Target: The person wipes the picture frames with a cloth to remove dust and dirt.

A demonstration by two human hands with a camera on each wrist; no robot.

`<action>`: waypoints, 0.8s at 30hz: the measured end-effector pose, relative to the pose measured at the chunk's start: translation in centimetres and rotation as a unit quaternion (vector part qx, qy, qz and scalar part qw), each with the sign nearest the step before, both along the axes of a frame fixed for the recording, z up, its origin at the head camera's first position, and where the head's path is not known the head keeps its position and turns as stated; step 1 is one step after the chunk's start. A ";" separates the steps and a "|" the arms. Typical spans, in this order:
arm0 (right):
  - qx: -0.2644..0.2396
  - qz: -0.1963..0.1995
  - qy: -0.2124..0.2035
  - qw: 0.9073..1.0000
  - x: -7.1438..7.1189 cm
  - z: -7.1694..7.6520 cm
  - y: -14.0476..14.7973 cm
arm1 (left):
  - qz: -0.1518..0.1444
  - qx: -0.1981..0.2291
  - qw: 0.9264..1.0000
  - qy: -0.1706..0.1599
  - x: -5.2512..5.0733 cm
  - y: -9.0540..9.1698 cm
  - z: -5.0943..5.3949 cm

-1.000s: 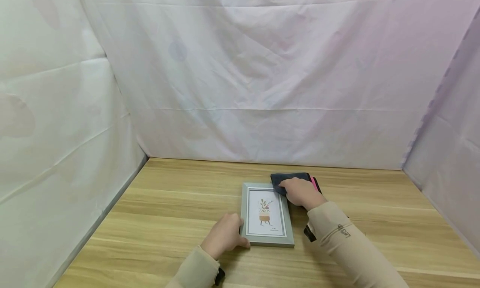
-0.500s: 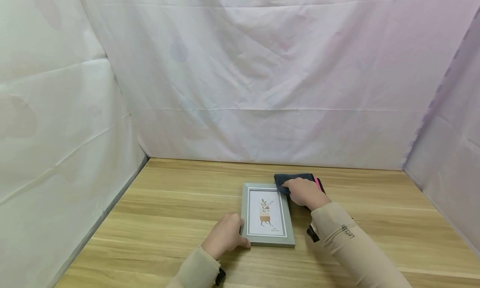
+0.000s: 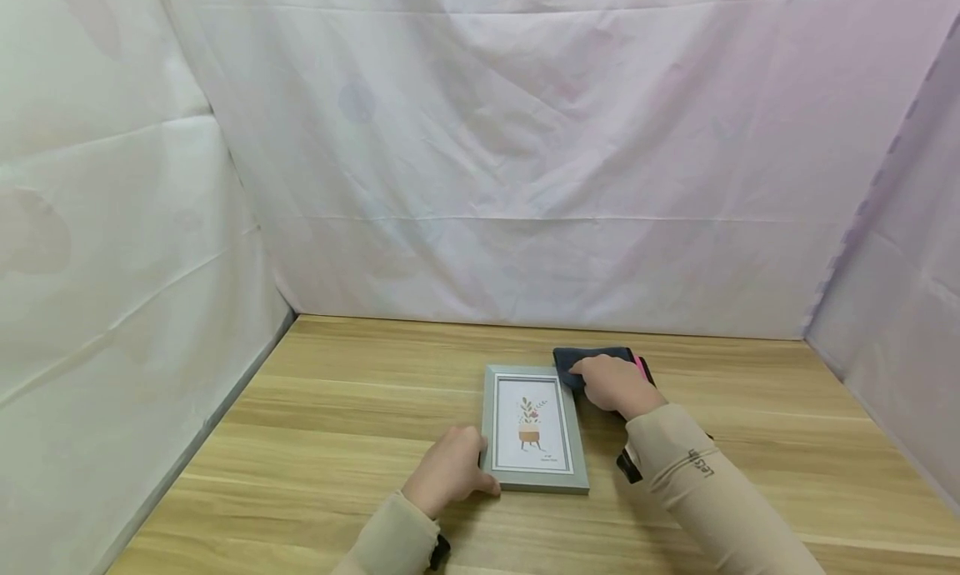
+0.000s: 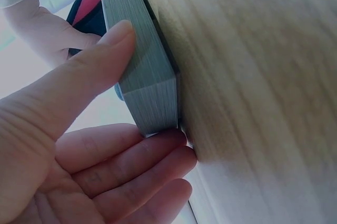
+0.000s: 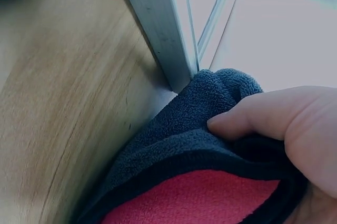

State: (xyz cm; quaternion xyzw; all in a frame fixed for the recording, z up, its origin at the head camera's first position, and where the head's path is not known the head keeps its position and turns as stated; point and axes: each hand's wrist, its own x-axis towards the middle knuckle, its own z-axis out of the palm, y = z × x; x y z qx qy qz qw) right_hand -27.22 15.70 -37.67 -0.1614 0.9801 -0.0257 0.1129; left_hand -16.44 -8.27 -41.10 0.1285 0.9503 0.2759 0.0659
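Left of the picture frame (image 3: 536, 480), we are gripping its near-left corner with our left hand (image 3: 448, 468), the thumb bearing on the near edge and the fingertips on the left side. The hand is closing only around that corner; how firmly we are squeezing, we cannot tell. If this hold is being too light, the frame could be skidding or swivelling on the wooden table (image 3: 360, 408) beneath it, because we are steadying one corner alone.

The frame itself is lying flat and face up, with its plant print (image 3: 529, 425) showing uncovered between our hands. A bare fingertip straying inside the frame's border could be leaving a smudge.

At the frame's far-right corner, a dark cloth (image 5: 174, 129) with a pink inner side is overlapping the edge. Just right of that corner, our right hand (image 3: 615, 385) is holding the cloth, one digit pressing on top and fabric bunching below; the other fingers are mostly hidden, so we cannot tell how tightly they are closing. Near the frame the cloth's black hem (image 5: 195, 162) is gaping, and it could be snagging the corner and slipping from us. Too much sideways pressure there could be twisting the frame against our opposite hand.
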 end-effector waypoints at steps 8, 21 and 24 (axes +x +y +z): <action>0.005 0.011 0.019 1.000 -0.2 -0.4 -0.2 | -0.003 -0.004 1.000 0.003 -0.1 0.0 -0.1; 0.011 0.011 0.024 1.000 -0.2 -0.3 -1.6 | -0.008 -0.011 1.000 0.008 -0.2 0.0 -0.2; 0.009 0.016 0.029 0.999 -0.1 -0.3 -1.9 | -0.009 -0.011 1.000 0.010 -0.1 0.0 -0.2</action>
